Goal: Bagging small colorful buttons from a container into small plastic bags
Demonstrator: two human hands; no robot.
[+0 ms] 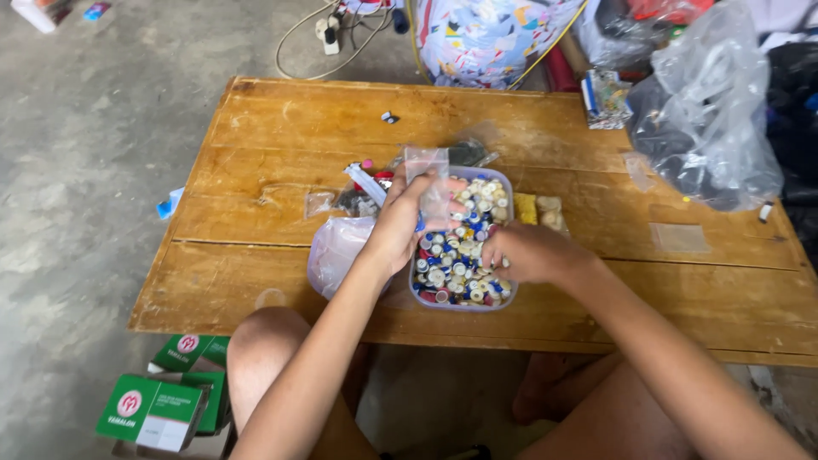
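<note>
A clear plastic tub [508,184] full of small round caps in white, blue, red and yellow stands on the low wooden table [281,136]. My left hand [400,223] holds a small clear plastic bag [429,175] upright over the tub's left side. On the tub's right side my right hand [527,253] rests among the caps with its fingers curled down; whether it grips any cap is hidden.
A crumpled clear bag [334,249] lies left of the tub, with small packets and parts behind it. A big clear bag [707,111] sits at the table's right end. Green boxes [153,409] stand on the floor by my left knee. Cables and bags lie beyond the table.
</note>
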